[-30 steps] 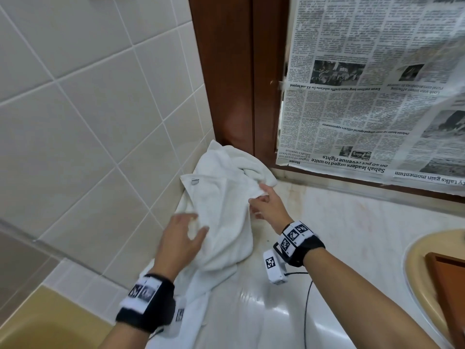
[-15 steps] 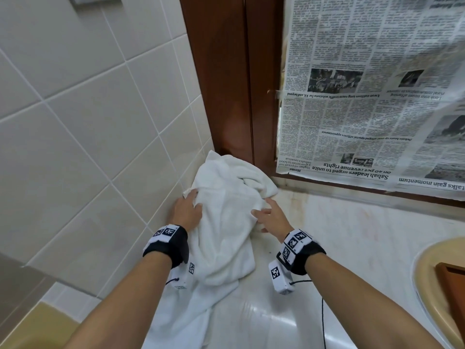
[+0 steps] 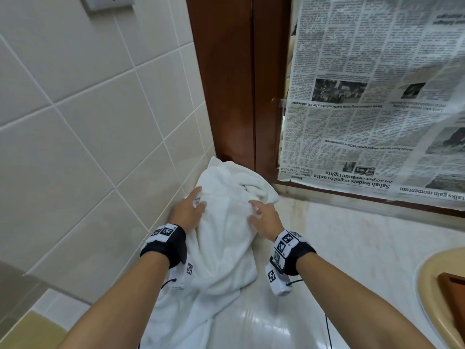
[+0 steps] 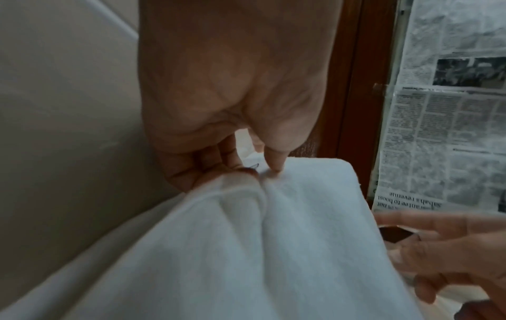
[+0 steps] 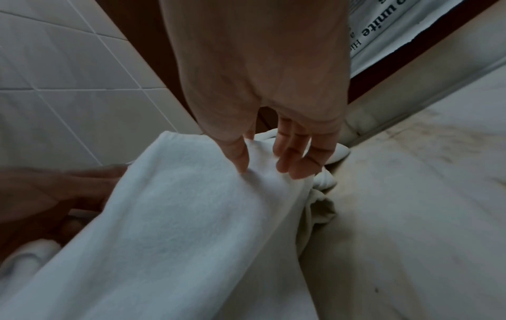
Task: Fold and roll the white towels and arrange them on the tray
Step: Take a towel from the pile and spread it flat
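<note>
White towel [image 3: 226, 238] is bunched in the counter [image 3: 352, 260] corner, boxed by tiled wall [image 3: 88, 147] on left & wood frame [image 3: 226, 84] behind, open room on right; left hand [image 3: 187, 210] pinches its edge, right hand [image 3: 264, 216] is laid spread on top.

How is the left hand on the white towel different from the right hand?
The left hand pinches a fold of the white towel between thumb and fingers, on the tiled-wall side; the right hand rests on it with fingers nearly straight, nearer the newspaper. Both touch the towel's upper part and wear black wristbands.
</note>
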Demonstrator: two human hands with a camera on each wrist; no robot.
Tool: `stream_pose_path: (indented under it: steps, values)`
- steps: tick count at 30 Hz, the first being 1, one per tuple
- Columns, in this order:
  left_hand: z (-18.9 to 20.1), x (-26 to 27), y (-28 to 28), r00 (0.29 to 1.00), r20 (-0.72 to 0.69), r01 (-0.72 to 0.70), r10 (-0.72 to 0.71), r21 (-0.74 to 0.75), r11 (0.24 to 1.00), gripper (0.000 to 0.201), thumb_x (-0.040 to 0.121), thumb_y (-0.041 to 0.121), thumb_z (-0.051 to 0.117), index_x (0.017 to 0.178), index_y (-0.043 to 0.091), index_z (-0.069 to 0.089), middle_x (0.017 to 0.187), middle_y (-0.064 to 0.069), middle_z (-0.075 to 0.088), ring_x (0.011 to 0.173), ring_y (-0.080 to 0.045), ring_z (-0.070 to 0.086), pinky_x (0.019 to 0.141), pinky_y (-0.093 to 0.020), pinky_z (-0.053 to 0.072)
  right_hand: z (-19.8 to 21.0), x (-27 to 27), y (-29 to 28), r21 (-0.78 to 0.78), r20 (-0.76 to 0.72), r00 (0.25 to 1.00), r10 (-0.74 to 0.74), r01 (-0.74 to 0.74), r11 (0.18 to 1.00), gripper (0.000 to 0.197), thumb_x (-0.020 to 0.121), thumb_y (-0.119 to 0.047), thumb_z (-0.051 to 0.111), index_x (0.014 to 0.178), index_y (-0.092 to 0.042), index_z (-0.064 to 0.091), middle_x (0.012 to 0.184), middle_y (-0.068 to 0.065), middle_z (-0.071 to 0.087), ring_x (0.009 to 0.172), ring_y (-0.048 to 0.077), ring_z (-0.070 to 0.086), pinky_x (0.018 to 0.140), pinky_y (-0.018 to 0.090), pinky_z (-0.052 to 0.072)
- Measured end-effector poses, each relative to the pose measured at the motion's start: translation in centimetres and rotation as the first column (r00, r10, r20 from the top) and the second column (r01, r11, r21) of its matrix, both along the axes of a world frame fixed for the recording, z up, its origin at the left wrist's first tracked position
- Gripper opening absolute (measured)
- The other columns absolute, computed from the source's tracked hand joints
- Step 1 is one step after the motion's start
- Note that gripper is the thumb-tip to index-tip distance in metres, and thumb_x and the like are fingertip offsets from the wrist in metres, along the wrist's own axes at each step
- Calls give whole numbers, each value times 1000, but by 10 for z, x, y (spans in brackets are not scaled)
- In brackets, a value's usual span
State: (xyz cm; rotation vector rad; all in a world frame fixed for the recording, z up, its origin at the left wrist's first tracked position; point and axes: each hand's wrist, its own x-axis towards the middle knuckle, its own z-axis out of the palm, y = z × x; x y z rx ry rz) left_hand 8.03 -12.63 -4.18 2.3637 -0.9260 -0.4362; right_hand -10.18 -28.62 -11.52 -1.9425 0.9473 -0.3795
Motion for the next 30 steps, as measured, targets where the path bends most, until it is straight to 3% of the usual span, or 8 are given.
stream_pose_path:
  steps: [3,5,10,18,20,23,26,30]
  values:
    - [2,1,-7,999,-50,13,-14,-26,1000,43,98,31,57,141,31,52,136,0,60,123,-22,56,93,-21,37,2,1,0,-28,4,999,-54,54,998,21,91,-18,64,112,-19,67,108,10,47,92,21,52,80,22,37]
    - [-1,2,-12,999,-53,-18,15,-64,998,28,95,26,62,123,28,63,117,-1,67,111,-24,61,84,-21,39,4,-2,0,-53,-10,998,-70,69,996,12,90,-19,64,101,-15,69,106,13,49,89,25,54,75,24,38]
    - [0,1,-8,998,15,-60,62,-135,989,12,87,24,70,79,27,62,71,6,55,76,-25,58,63,-28,38,4,-19,2,-122,35,998,-42,46,991,18,88,-21,71,104,-13,70,110,3,45,104,27,53,96,36,46]
    - [7,-34,41,962,269,141,-49,-338,930,10,89,12,67,82,15,60,132,-1,42,100,-13,50,99,-29,35,30,-72,25,-171,-226,972,70,-110,979,17,90,-32,62,84,-18,57,80,0,62,76,22,57,64,35,42]
    - [7,-41,58,966,250,147,-70,-305,941,10,92,24,60,84,20,55,120,-1,60,96,-21,58,96,-39,41,36,-90,33,-152,-195,979,66,-97,984,10,90,-24,63,82,-18,61,78,-2,60,77,22,58,63,29,43]
    - [15,-55,90,988,125,127,-94,-288,949,10,97,24,59,89,20,53,76,2,63,77,-23,60,70,-29,43,53,-117,54,-206,-181,982,48,-86,975,7,92,-19,62,88,-17,67,77,-5,59,77,19,56,59,22,40]
    - [22,-71,125,986,110,156,-127,-316,936,11,93,24,68,91,20,57,76,2,64,71,-3,59,60,-15,41,73,-150,82,-260,-128,992,-2,-32,965,6,93,-21,63,88,-19,67,80,-4,62,77,17,58,64,25,44]
    - [19,-85,163,987,50,158,-150,-325,932,27,83,33,79,99,18,64,84,0,67,79,-13,64,66,-20,44,95,-192,134,-329,-34,997,-74,59,942,6,93,-23,64,90,-19,68,83,-6,65,80,12,60,66,29,48]
